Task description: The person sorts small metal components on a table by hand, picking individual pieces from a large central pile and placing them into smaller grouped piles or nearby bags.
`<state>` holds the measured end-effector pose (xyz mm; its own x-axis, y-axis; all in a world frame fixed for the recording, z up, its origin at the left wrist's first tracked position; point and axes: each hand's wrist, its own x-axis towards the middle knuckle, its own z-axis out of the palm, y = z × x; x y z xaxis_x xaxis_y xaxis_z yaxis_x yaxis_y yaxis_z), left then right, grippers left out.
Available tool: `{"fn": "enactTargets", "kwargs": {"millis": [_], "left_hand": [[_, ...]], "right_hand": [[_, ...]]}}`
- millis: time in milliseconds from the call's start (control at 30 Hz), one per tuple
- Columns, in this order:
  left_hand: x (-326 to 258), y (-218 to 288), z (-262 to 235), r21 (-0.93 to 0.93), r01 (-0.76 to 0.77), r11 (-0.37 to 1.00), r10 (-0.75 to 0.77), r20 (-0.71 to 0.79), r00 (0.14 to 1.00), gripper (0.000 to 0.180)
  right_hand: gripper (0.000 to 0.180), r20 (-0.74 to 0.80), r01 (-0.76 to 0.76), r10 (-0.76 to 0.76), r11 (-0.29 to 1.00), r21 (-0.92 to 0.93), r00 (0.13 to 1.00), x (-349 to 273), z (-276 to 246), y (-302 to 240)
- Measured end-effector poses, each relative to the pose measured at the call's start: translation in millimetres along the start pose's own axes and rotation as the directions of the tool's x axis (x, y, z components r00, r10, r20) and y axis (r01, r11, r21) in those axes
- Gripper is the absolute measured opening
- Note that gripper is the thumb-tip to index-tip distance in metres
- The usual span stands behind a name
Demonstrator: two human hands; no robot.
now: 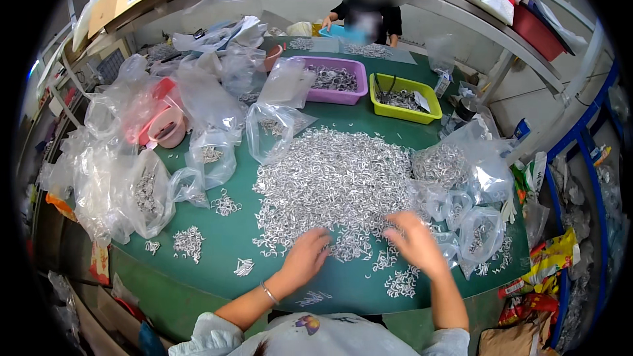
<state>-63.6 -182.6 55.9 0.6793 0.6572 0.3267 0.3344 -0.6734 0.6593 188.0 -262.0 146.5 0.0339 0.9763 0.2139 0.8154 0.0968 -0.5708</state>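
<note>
A wide heap of small silvery metal pieces (336, 181), many of them curved like hooks or rings, covers the middle of the green table. At its near left edge rests my left hand (306, 255), fingers bent and slightly apart, a bracelet on the wrist. My right hand (415, 242) reaches onto the near right edge with fingers stretched out, a little blurred. Neither hand visibly grips a piece. Between my forearms and the heap lie a small pile of curved pieces (402, 282), a cluster of short straight pieces (243, 267) and some thin pins (314, 298).
Clear plastic bags of metal parts crowd the left (148, 191) and right (443, 165) of the green table (224, 231). Beyond the heap stand a purple basin (362, 79) and a yellow-green basin (432, 107) of parts. Another person (389, 23) works at the far end.
</note>
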Motion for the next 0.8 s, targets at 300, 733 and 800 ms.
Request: {"fn": "enactTargets", "kwargs": {"millis": [300, 733, 800], "left_hand": [[62.1, -38.1, 30.9, 0.398, 0.037, 0.917, -0.029, -0.025, 0.999, 0.053], [98.5, -53.8, 21.7, 0.368, -0.016, 0.930, 0.022, -0.012, 1.000, 0.049], [98.9, -64.4, 32.1, 0.450, -0.015, 0.893, 0.006, 0.020, 1.000, 0.048]], "right_hand": [[0.058, -0.148, -0.116, 0.071, 0.939, -0.324, 0.986, 36.3, 134.9, 22.1], [0.044, -0.146, -0.041, 0.020, 0.988, -0.148, 0.989, 62.6, 129.9, 34.4], [0.047, -0.115, 0.013, -0.038, 0.978, -0.210, 0.993, 57.5, 131.4, 30.0]]}}
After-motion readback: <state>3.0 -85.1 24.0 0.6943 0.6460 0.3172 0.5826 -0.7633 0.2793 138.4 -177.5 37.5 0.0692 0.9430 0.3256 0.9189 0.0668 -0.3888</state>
